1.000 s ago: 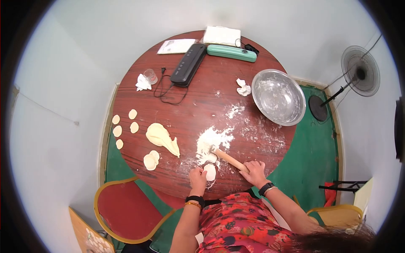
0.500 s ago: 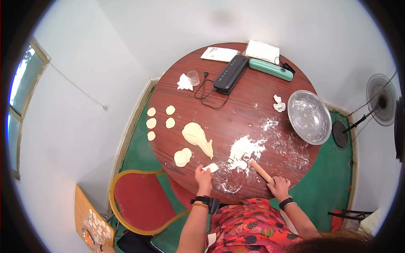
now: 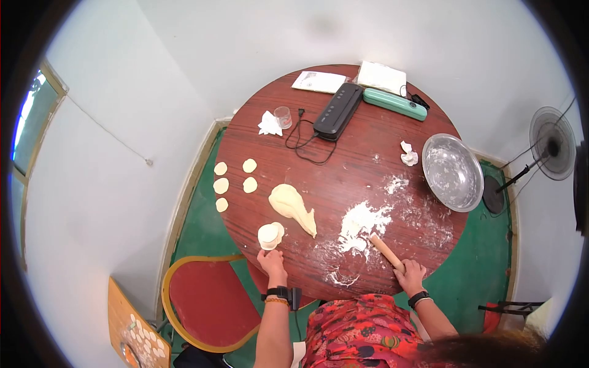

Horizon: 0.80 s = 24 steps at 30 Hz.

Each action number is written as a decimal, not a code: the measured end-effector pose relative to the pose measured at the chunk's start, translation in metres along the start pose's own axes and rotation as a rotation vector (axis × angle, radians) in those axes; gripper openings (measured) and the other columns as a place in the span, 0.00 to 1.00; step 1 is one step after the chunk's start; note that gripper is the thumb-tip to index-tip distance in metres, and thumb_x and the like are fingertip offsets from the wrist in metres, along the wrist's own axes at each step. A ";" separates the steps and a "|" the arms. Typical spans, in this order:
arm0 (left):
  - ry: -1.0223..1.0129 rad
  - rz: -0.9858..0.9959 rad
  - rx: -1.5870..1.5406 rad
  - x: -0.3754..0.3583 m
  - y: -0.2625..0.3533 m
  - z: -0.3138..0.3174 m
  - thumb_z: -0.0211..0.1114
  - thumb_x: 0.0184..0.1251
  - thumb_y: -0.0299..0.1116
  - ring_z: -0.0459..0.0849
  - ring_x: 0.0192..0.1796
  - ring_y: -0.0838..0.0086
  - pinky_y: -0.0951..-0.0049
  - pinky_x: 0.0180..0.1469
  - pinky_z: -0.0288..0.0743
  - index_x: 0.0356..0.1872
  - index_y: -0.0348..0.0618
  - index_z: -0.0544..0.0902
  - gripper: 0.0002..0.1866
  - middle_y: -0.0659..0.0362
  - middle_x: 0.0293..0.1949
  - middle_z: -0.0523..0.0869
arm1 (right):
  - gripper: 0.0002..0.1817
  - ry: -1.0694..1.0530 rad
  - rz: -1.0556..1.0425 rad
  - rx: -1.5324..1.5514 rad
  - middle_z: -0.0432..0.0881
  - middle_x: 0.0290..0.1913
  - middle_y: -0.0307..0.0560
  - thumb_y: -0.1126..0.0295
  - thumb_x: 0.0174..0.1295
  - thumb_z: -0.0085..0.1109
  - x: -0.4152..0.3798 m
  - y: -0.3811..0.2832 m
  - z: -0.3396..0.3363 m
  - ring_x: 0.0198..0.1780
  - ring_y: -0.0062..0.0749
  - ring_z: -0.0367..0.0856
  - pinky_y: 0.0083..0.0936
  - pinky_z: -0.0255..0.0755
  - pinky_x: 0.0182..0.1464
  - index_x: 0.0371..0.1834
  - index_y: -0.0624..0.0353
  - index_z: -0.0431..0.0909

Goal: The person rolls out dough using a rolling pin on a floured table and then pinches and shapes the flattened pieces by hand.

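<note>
My left hand (image 3: 271, 264) is at the near edge of a small stack of flat dough rounds (image 3: 277, 228). Its fingertips pinch the rim of the top dough round (image 3: 267, 235), which lies over the others. My right hand (image 3: 411, 276) is wrapped around the near end of a wooden rolling pin (image 3: 388, 253), whose far end rests by a patch of white flour (image 3: 363, 222). Between the stack and the flour lies a large lump of dough (image 3: 289, 203), drawn out into a tail. Several single dough rounds (image 3: 250, 165) lie at the table's left side.
The round wooden table (image 3: 350, 172) also bears a steel bowl (image 3: 453, 173), crumpled tissue (image 3: 408, 153), a glass (image 3: 283, 116), a black corded device (image 3: 338, 111) and a green device (image 3: 394, 103). A red chair (image 3: 211, 303) stands left; a fan (image 3: 552, 146) stands right.
My left hand has moved left, carrying a dough round from beside the dough tail onto the stack. My right hand stays on the rolling pin with little movement. The view has shifted slightly.
</note>
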<state>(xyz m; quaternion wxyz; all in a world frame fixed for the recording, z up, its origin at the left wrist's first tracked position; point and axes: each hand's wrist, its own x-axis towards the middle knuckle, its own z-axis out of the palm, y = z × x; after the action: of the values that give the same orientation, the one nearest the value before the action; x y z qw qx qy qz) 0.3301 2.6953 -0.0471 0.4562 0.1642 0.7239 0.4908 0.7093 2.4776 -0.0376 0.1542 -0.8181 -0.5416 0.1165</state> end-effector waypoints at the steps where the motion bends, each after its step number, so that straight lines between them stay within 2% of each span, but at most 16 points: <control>1: -0.007 0.062 0.033 0.002 -0.015 -0.001 0.59 0.63 0.20 0.80 0.34 0.75 0.76 0.38 0.78 0.68 0.34 0.58 0.31 0.57 0.35 0.81 | 0.18 0.004 0.010 -0.002 0.78 0.42 0.42 0.58 0.52 0.70 0.000 -0.001 0.001 0.50 0.42 0.75 0.45 0.58 0.57 0.45 0.48 0.77; 2: -0.014 0.125 0.067 0.004 -0.031 -0.002 0.58 0.64 0.20 0.80 0.33 0.75 0.75 0.38 0.78 0.67 0.34 0.59 0.31 0.57 0.35 0.81 | 0.19 0.007 0.018 -0.003 0.78 0.42 0.42 0.59 0.52 0.70 -0.001 -0.003 0.001 0.50 0.42 0.75 0.45 0.58 0.57 0.45 0.48 0.77; 3: -0.033 0.231 0.084 -0.001 -0.039 0.000 0.59 0.66 0.23 0.81 0.35 0.75 0.75 0.38 0.78 0.61 0.34 0.68 0.22 0.57 0.36 0.82 | 0.19 0.020 0.014 -0.001 0.78 0.42 0.42 0.59 0.52 0.70 -0.002 -0.003 0.004 0.50 0.42 0.75 0.45 0.58 0.57 0.46 0.48 0.77; 6: -0.233 0.517 0.264 0.001 -0.052 0.011 0.62 0.66 0.26 0.83 0.37 0.75 0.73 0.41 0.79 0.51 0.33 0.77 0.14 0.57 0.36 0.84 | 0.20 0.055 0.023 0.001 0.78 0.43 0.42 0.59 0.52 0.70 -0.004 -0.002 0.009 0.50 0.42 0.75 0.45 0.59 0.56 0.46 0.48 0.76; 7: -0.238 0.553 0.344 -0.019 -0.029 0.020 0.66 0.66 0.33 0.84 0.38 0.74 0.72 0.43 0.79 0.42 0.34 0.81 0.11 0.54 0.37 0.86 | 0.20 0.059 0.040 0.004 0.78 0.43 0.42 0.59 0.52 0.71 -0.004 -0.004 0.009 0.50 0.42 0.75 0.45 0.59 0.56 0.46 0.48 0.76; 10: -0.285 0.405 0.559 -0.036 -0.004 0.050 0.67 0.66 0.41 0.85 0.38 0.70 0.70 0.44 0.78 0.43 0.33 0.81 0.18 0.51 0.37 0.86 | 0.21 0.046 0.090 0.004 0.78 0.43 0.42 0.59 0.52 0.70 -0.005 -0.009 0.007 0.51 0.43 0.75 0.45 0.59 0.56 0.47 0.48 0.76; 11: -0.278 0.407 0.588 -0.026 -0.016 0.060 0.69 0.63 0.49 0.86 0.39 0.62 0.65 0.46 0.78 0.42 0.30 0.80 0.25 0.46 0.36 0.86 | 0.21 0.039 0.106 0.004 0.78 0.44 0.42 0.59 0.52 0.70 -0.005 -0.011 0.006 0.51 0.43 0.75 0.45 0.59 0.56 0.48 0.48 0.76; 14: -0.248 0.336 0.709 -0.045 0.013 0.088 0.69 0.61 0.52 0.85 0.42 0.52 0.59 0.49 0.77 0.40 0.26 0.79 0.30 0.41 0.37 0.85 | 0.21 0.016 0.141 -0.008 0.78 0.44 0.43 0.57 0.53 0.69 -0.005 -0.015 0.004 0.51 0.43 0.75 0.47 0.59 0.57 0.49 0.47 0.76; 15: -0.276 0.314 0.705 -0.053 0.024 0.094 0.72 0.57 0.51 0.84 0.45 0.44 0.55 0.52 0.76 0.40 0.24 0.78 0.31 0.36 0.39 0.84 | 0.21 0.006 0.155 -0.016 0.78 0.44 0.44 0.57 0.54 0.69 -0.005 -0.017 0.004 0.51 0.44 0.75 0.48 0.59 0.57 0.49 0.47 0.76; 18: -0.262 0.458 0.910 -0.037 0.009 0.103 0.74 0.53 0.50 0.86 0.45 0.46 0.56 0.50 0.78 0.39 0.25 0.80 0.31 0.37 0.39 0.86 | 0.21 -0.023 0.185 -0.045 0.77 0.45 0.44 0.56 0.55 0.68 -0.007 -0.019 0.002 0.51 0.45 0.75 0.50 0.60 0.57 0.50 0.47 0.75; 19: -0.274 0.424 0.861 -0.032 0.006 0.103 0.74 0.50 0.47 0.85 0.47 0.43 0.54 0.51 0.78 0.37 0.25 0.81 0.28 0.34 0.41 0.85 | 0.21 -0.030 0.187 -0.055 0.77 0.45 0.44 0.56 0.55 0.68 -0.007 -0.020 0.002 0.50 0.45 0.75 0.50 0.60 0.57 0.50 0.47 0.75; 22: -0.297 0.515 0.795 -0.007 -0.016 0.102 0.74 0.51 0.43 0.87 0.41 0.46 0.56 0.47 0.79 0.34 0.24 0.81 0.25 0.34 0.40 0.85 | 0.21 -0.046 0.182 -0.064 0.77 0.45 0.45 0.55 0.56 0.67 -0.007 -0.020 0.001 0.50 0.46 0.75 0.51 0.60 0.56 0.50 0.46 0.74; 23: -0.323 0.460 0.856 0.016 -0.034 0.104 0.70 0.54 0.36 0.87 0.36 0.49 0.58 0.41 0.80 0.32 0.26 0.79 0.18 0.42 0.29 0.85 | 0.21 -0.041 0.176 -0.063 0.77 0.45 0.45 0.55 0.56 0.67 -0.008 -0.020 0.001 0.50 0.46 0.75 0.51 0.60 0.56 0.50 0.46 0.74; 24: -0.337 0.291 0.690 0.012 -0.029 0.104 0.69 0.55 0.34 0.86 0.34 0.54 0.61 0.38 0.80 0.31 0.27 0.79 0.16 0.45 0.27 0.84 | 0.21 -0.036 0.170 -0.060 0.77 0.45 0.45 0.55 0.56 0.67 -0.009 -0.020 0.002 0.50 0.46 0.75 0.51 0.60 0.56 0.50 0.46 0.74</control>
<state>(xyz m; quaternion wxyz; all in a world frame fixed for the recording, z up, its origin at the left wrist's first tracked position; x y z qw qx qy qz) 0.4149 2.7484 -0.0887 0.4124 0.4861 0.7305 0.2449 0.6882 2.4768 -0.0313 0.1095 -0.8631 -0.4762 0.1274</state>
